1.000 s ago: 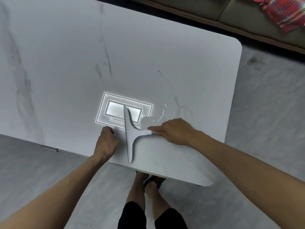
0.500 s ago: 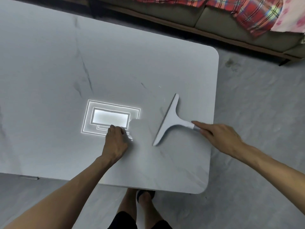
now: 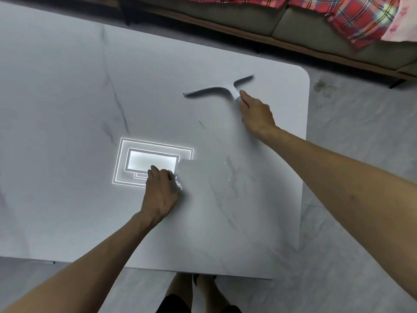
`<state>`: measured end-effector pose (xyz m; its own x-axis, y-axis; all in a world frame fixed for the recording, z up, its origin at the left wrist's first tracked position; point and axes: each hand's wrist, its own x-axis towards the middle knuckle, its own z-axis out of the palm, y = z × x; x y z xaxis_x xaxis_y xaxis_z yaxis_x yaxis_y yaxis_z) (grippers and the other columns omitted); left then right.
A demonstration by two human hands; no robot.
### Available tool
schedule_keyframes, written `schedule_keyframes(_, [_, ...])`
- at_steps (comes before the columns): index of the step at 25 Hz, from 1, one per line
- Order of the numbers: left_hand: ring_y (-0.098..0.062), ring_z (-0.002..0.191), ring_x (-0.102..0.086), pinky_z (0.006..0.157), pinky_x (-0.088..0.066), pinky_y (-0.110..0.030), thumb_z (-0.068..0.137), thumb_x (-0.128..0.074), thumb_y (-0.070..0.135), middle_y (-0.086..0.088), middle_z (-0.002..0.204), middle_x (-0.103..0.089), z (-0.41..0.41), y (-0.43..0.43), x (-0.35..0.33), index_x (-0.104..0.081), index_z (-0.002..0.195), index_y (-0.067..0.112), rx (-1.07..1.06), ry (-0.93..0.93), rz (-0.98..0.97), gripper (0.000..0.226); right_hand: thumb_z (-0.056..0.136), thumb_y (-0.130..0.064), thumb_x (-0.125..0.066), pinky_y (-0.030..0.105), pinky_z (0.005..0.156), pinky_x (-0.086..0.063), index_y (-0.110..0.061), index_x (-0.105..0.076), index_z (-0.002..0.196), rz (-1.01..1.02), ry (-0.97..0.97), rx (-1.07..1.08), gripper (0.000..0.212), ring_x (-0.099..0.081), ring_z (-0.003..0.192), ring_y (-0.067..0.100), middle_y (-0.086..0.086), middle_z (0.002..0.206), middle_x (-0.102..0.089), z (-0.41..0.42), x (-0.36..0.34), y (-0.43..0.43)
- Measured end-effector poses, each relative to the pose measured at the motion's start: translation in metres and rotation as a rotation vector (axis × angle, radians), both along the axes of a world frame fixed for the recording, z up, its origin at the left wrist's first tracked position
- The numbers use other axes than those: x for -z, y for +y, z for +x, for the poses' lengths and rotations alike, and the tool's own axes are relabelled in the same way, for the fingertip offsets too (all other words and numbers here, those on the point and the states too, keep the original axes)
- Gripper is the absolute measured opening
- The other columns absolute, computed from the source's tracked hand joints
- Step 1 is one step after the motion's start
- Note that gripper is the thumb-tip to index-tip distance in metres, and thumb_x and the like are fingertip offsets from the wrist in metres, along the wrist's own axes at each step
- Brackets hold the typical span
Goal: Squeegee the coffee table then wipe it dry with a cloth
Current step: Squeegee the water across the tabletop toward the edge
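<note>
A pale marble-patterned coffee table (image 3: pixel 67 91) fills most of the head view. My right hand (image 3: pixel 256 112) grips the handle of a white squeegee (image 3: pixel 216 89), whose blade lies blurred near the table's far right corner. My left hand (image 3: pixel 161 192) rests on the table's middle with its fingers curled under and nothing visible in it. Thin wet streaks (image 3: pixel 228 168) glint on the surface between the two hands. No cloth shows on the table.
A bright ceiling-light reflection (image 3: pixel 135 159) sits by my left hand. A sofa (image 3: pixel 248 19) with a red plaid blanket (image 3: pixel 361 21) runs along the far side. Grey tiled floor (image 3: pixel 361 109) lies to the right, and my feet (image 3: pixel 203 288) stand at the near edge.
My right hand has carried the squeegee from the near middle of the table out toward the far right corner, turning the blade crosswise. The left hand has stayed planted in the middle.
</note>
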<state>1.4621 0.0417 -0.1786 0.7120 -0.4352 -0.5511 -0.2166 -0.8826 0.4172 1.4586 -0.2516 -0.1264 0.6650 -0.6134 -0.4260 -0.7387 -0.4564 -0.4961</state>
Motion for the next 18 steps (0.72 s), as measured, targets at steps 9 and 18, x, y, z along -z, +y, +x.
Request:
schedule_keyframes(9, [-0.04,0.107,-0.047,0.091,-0.042,-0.044,0.088,-0.045,0.002,-0.022,0.111,-0.05,0.008,-0.012,-0.006,-0.051,0.103,-0.002,0.041,0.012,0.059,0.017,0.103,-0.046,-0.029,0.025,0.065,-0.041,-0.047,-0.028,0.146,-0.029,0.268,-0.171,0.044,-0.049,0.062,0.001,-0.013,0.088,-0.063,-0.178,-0.027,0.036])
schedule_keyframes(18, [-0.038,0.122,-0.04,0.1,-0.035,-0.036,0.078,-0.053,0.006,-0.023,0.129,-0.042,-0.007,-0.082,0.006,-0.047,0.112,0.003,0.21,0.024,0.053,0.034,0.101,-0.03,-0.041,0.035,0.095,-0.043,-0.024,-0.039,0.145,-0.06,0.061,0.006,0.045,-0.055,0.116,0.032,0.009,0.134,-0.057,-0.05,-0.036,-0.091])
